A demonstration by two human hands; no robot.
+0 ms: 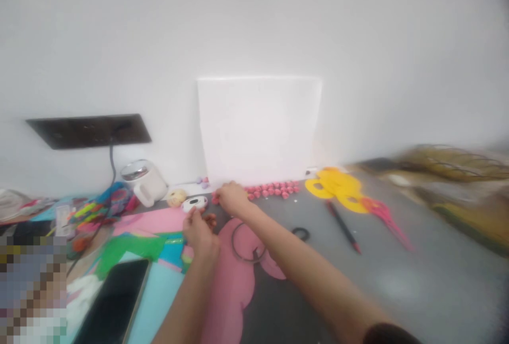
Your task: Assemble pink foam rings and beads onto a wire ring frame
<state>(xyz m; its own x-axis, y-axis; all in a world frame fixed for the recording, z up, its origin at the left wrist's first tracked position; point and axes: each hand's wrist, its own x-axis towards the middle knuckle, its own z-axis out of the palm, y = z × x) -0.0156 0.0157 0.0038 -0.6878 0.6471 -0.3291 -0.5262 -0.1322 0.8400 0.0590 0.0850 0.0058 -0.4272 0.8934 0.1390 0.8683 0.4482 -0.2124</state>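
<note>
My right hand (231, 198) reaches far across the grey table, fingers curled down at the left end of a row of small pink paper rolls (274, 190) lying at the foot of a white board (259, 129). Whether it holds a roll I cannot tell. My left hand (200, 229) rests closer to me, fingers bent over something small and unclear, just below a white oval object (194, 203). Beneath both forearms lies a pink cut-out sheet (234, 275) with a thin metal ring (247, 243) on it.
Yellow paper shapes (336, 185), a dark red pencil (343, 226) and pink scissors (387, 219) lie to the right. A white mug (145, 182), coloured sheets (143, 243) and a black phone (113, 301) sit left. A wire basket (453, 162) stands far right.
</note>
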